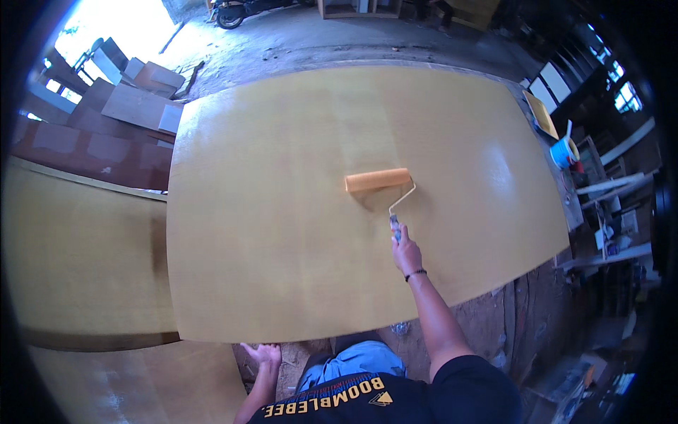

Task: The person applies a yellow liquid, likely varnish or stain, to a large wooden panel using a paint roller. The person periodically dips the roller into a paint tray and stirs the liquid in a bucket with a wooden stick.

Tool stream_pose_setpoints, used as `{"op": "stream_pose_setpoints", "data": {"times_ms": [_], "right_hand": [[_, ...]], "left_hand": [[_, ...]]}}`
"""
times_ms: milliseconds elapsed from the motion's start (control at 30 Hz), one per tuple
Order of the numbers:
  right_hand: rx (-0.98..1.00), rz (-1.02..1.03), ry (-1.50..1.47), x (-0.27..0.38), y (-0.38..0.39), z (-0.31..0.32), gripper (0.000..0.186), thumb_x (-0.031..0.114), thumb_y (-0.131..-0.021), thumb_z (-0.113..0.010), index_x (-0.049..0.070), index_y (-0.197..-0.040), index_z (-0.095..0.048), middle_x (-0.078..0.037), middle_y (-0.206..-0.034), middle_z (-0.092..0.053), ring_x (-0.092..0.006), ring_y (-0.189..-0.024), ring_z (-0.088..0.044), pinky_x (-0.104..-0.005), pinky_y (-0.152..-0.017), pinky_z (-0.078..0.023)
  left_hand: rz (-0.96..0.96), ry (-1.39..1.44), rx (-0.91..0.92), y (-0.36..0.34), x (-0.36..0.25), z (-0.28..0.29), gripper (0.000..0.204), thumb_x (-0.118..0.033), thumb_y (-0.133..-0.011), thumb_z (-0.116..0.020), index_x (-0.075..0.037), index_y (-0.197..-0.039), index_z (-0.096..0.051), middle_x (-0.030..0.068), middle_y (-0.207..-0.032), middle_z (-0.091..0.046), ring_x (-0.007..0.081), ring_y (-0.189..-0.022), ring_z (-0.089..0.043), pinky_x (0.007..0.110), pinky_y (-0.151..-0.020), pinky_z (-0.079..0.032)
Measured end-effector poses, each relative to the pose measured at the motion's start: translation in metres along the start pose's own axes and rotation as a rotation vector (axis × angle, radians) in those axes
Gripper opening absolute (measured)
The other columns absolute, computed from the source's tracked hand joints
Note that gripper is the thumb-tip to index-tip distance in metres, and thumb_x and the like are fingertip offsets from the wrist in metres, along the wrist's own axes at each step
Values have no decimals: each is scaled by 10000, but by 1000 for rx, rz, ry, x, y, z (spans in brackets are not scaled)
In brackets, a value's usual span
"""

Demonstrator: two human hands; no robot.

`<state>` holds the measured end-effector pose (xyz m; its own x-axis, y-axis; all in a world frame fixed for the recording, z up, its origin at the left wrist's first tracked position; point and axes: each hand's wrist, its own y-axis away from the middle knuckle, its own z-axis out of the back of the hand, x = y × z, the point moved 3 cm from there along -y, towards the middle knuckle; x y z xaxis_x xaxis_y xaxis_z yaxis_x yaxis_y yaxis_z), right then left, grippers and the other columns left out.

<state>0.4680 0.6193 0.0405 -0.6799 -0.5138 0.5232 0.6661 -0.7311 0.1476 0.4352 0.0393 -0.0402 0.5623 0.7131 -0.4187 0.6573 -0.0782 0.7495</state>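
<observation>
In my right hand (406,253) is the handle of a paint roller (378,180), my fingers wrapped round it. Its long orange sleeve rests on or just over a large yellowish-brown board (282,233), right of the middle, with a shadow below it. A bent wire frame joins sleeve and handle. At the board's near edge, left of my body, is my left hand (265,353). Its thumb is stretched out to the left, and its other fingers are partly hidden under the board's edge, so whether they grip it does not show.
A yellow paint tray (540,114) and a blue-and-white paint can (563,152) stand beyond the board's right edge. More yellowish boards (85,254) lie to the left. Loose panels (141,106) lean at the far left. A motorcycle (244,10) is parked at the back.
</observation>
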Motion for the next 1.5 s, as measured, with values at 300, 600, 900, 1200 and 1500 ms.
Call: {"op": "stream_pose_setpoints", "data": {"times_ms": [300,600,900,1200,1500], "right_hand": [[-36,-39,-2,-81,289,-4,482,266,-985,-573,135,-1402,-371,-248,-1083,-686,-489,-873,-658,-574,-723,-535],[-29,-66,-84,-121,458,7,481,281,-977,-588,127,-1390,-397,-245,-1183,-657,-492,-964,-639,-592,-781,-514],[14,-157,-185,-155,509,47,450,329,-977,-588,115,-1345,-444,-291,-980,-683,-513,-911,-643,-588,-743,-504],[-70,-174,-218,-228,467,79,416,343,-981,-590,81,-1288,-489,-278,-978,-687,-492,-914,-649,-572,-728,-503],[88,-182,-351,-274,397,81,385,339,-976,-594,54,-1217,-498,-271,-996,-682,-466,-955,-655,-557,-753,-499]], "left_hand": [[-74,30,186,-15,6,6,1179,-909,-795,-391,-41,-1572,-207,141,-1634,-203,308,-1467,-244,441,-1209,-221],[38,-121,328,51,33,63,1089,-827,-877,-386,15,-1542,-198,254,-1558,-337,364,-1417,-400,434,-1189,-324],[361,-856,116,85,71,270,944,-758,-956,-310,6,-1512,-294,232,-1441,-511,344,-1250,-571,423,-1037,-455],[278,-1001,94,87,113,242,827,-711,-982,-337,-24,-1435,-421,186,-1344,-599,316,-1182,-620,421,-971,-498],[196,-664,235,80,203,82,892,-692,-975,-402,-6,-1525,-249,241,-1505,-415,356,-1318,-515,436,-1090,-445]]}}
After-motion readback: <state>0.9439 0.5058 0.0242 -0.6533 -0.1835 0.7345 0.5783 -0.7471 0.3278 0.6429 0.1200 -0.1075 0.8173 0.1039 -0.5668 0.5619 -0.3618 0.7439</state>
